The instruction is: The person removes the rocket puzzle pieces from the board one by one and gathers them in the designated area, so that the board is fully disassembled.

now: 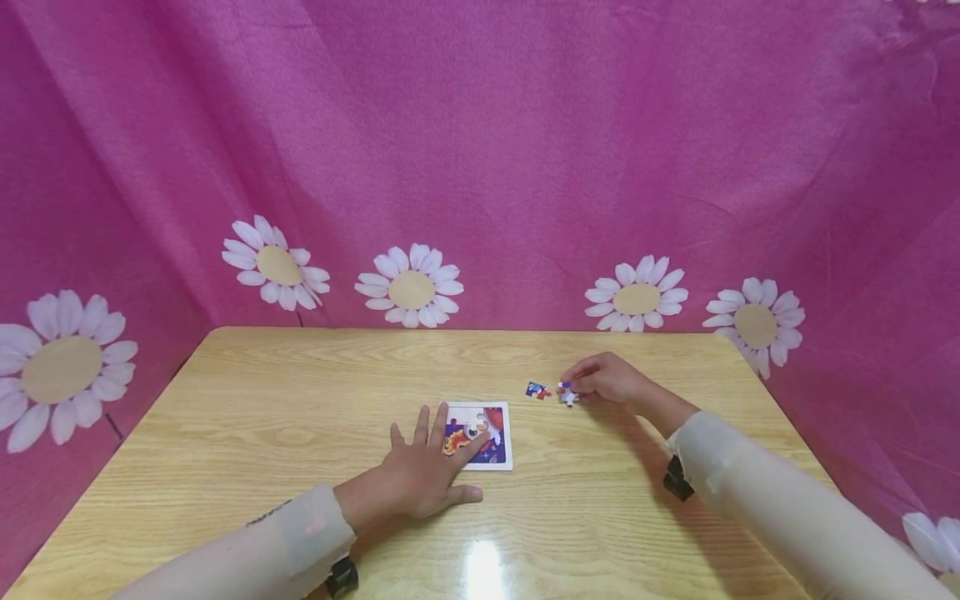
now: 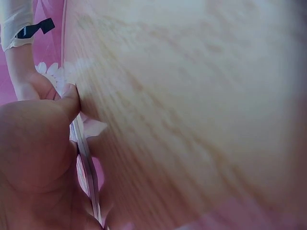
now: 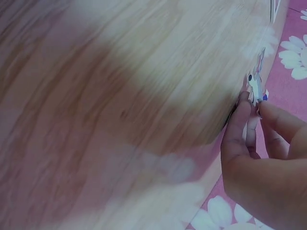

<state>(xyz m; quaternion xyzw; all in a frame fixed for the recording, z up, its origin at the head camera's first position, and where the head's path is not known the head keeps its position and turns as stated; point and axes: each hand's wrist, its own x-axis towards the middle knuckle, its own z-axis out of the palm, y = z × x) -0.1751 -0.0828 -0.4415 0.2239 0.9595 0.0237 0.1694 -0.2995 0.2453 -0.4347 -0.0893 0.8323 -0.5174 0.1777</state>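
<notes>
A small jigsaw puzzle board (image 1: 497,446) with a white border lies on the table, its picture partly filled with colourful pieces. My left hand (image 1: 426,471) rests on its left side with fingers spread, the index finger across the picture; in the left wrist view the board's edge (image 2: 88,167) shows beside the palm. To the right of the board, my right hand (image 1: 611,379) pinches a puzzle piece (image 1: 567,394) between thumb and fingers. The right wrist view shows this piece (image 3: 255,86) at the fingertips. Just left of it another puzzle piece (image 1: 537,390) lies on the wood.
The wooden table (image 1: 300,400) has a shiny light reflection near its front. A pink curtain (image 1: 480,167) with large daisies stands behind it and along both sides. Dark wrist straps (image 1: 678,479) sit under the pale sleeves.
</notes>
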